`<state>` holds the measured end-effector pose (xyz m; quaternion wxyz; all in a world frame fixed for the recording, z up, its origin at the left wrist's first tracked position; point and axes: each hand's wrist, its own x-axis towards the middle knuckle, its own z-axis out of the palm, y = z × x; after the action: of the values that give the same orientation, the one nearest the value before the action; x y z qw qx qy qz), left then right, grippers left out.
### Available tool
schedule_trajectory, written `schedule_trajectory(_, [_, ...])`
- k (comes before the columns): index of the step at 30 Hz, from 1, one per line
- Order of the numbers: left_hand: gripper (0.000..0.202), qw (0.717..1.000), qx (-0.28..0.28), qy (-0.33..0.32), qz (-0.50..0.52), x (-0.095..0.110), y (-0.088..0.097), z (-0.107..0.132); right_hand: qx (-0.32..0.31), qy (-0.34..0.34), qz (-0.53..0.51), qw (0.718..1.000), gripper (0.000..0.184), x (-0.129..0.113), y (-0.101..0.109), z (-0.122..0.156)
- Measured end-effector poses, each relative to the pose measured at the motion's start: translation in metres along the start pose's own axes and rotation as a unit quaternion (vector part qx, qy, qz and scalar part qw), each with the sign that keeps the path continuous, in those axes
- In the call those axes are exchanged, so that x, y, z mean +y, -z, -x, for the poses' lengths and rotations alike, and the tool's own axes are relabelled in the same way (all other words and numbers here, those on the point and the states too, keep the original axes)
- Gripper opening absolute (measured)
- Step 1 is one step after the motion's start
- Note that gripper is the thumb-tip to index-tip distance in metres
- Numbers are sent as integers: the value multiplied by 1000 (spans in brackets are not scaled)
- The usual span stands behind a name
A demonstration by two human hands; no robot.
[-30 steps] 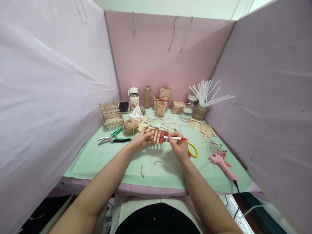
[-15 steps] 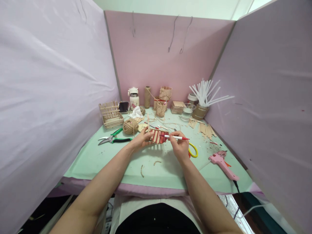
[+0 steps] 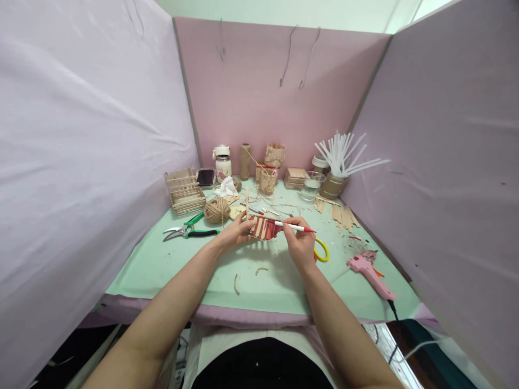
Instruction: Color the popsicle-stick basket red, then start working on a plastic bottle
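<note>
Far left: slatted wooden rack [image 3: 186, 202], phone [image 3: 206, 177] beside its back edge. In front, shears [image 3: 190, 233] lie with blades apart, one black-and-green handle reaching toward the left wrist. Twine ball [image 3: 217, 210] just behind that handle; white bottle [image 3: 223, 168], crumpled tissue [image 3: 226, 187] and upright tube [image 3: 245, 162] farther back.

Centre: left hand [image 3: 237, 232] pinches the red-striped piece [image 3: 263, 228], thumb on its front face, covering its left end. Piece is held above the table [image 3: 259, 292], between the hands. Behind it, loose string and a woven cup [image 3: 267, 181].

Right hand [image 3: 299, 246] pinches a white pen [image 3: 295, 226], left end over the piece; contact cannot be told. This hand partly hides a yellow ring handle [image 3: 322, 250].

Right: clear cup [image 3: 311, 187], jar [image 3: 333, 187] of white sticks, scattered wooden sticks [image 3: 344, 217], pink glue gun [image 3: 371, 273].
</note>
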<state>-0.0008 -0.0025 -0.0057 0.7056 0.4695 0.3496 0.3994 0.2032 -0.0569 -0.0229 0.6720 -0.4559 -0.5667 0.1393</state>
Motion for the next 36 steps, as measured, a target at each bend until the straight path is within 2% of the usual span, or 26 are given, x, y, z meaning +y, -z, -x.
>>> schedule_trajectory(4, [69, 1000, 2, 1, -3, 0, 0, 0, -18, 0, -1, 1000, 15, 0, 1, 1])
schedule_trajectory(13, [76, 1000, -3, 6, -1, -1, 2, -1, 10, 4, 0, 1000, 15, -1, -1, -1])
schedule_trajectory(36, [79, 1000, -13, 9, -14, -3, 4, -2, 10, 0, -10, 1000, 15, 0, 0, 0])
